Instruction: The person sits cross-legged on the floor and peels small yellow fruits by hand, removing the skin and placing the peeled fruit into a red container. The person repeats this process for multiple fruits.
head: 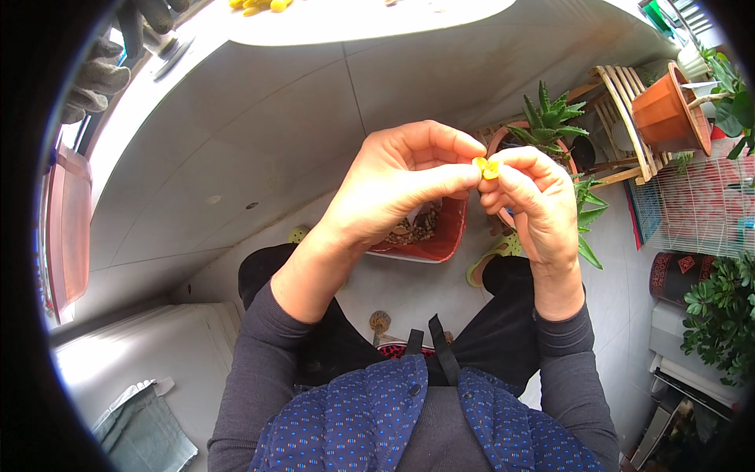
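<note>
Between the fingertips of both hands is a small yellow piece (487, 169), parted into two glossy lobes; it may be a small fruit, but I cannot tell. My left hand (401, 177) pinches one lobe between thumb and fingers. The other lobe is in the pinch of my right hand (531, 194). Under my left hand stands a red bin (453, 233) with brown and pale scraps (417, 229) inside, partly covered by that hand. Several yellow pieces (259, 6) of similar colour lie on the bright white surface (365, 23) at the top edge.
Behind my right hand grows a spiky aloe-like plant (548, 118) in a pot. A wooden slatted stand (628, 121), an orange flowerpot (663, 115) and a wire cage (696, 206) stand at right. Grey gloves (97, 76) hang upper left. A grey-green cloth (144, 433) lies lower left.
</note>
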`<state>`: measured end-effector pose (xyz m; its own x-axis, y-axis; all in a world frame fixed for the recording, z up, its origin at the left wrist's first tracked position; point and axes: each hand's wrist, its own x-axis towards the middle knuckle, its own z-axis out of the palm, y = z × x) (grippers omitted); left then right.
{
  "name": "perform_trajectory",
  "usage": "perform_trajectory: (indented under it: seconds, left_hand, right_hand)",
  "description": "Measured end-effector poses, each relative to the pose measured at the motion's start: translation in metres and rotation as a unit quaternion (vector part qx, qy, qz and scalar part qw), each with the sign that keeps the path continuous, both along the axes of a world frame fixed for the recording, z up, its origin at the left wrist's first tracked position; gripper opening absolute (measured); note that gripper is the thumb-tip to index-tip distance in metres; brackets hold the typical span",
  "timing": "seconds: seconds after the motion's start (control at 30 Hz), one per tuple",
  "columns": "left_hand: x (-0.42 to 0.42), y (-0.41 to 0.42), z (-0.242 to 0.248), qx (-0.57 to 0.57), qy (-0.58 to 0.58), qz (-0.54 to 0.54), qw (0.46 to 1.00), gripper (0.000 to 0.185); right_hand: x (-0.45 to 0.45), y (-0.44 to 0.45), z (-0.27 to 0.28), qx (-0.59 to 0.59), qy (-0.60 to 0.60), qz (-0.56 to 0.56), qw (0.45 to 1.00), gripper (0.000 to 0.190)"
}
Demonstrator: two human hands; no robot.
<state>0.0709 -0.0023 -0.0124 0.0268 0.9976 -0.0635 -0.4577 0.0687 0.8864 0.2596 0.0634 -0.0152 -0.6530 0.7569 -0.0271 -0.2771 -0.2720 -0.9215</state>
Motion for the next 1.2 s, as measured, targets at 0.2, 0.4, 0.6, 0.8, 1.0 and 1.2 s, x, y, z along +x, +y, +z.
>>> perform_trajectory:
  seconds: [0.2,0.4,0.6,0.8,1.0,1.2]
  left_hand:
    - [-0.001,-0.001,-0.001,0.018,0.017,0.023,0.999,0.021]
    - [-0.006,-0.002,0.001,-0.01,0.034,0.005,0.999,0.018]
    - [-0.007,-0.002,0.002,-0.014,0.075,0.019,0.997,0.021]
    - [-0.003,-0.004,0.002,0.009,0.125,0.028,0.992,0.019]
    - [0.003,-0.008,0.007,0.034,0.143,0.033,0.989,0.02]
    - [0.008,-0.013,0.011,0.07,0.188,0.052,0.978,0.019]
  right_hand:
    - [0.0,0.005,-0.007,-0.129,0.057,0.054,0.989,0.021]
    - [-0.002,0.007,-0.012,-0.188,0.084,0.077,0.976,0.021]
    - [-0.003,0.005,-0.007,-0.211,0.041,0.085,0.973,0.02]
    - [-0.006,-0.003,0.002,-0.132,-0.03,0.047,0.99,0.019]
    - [-0.007,-0.008,0.007,-0.059,-0.049,0.026,0.997,0.022]
    - [-0.005,-0.01,0.008,-0.014,-0.052,0.014,0.998,0.019]
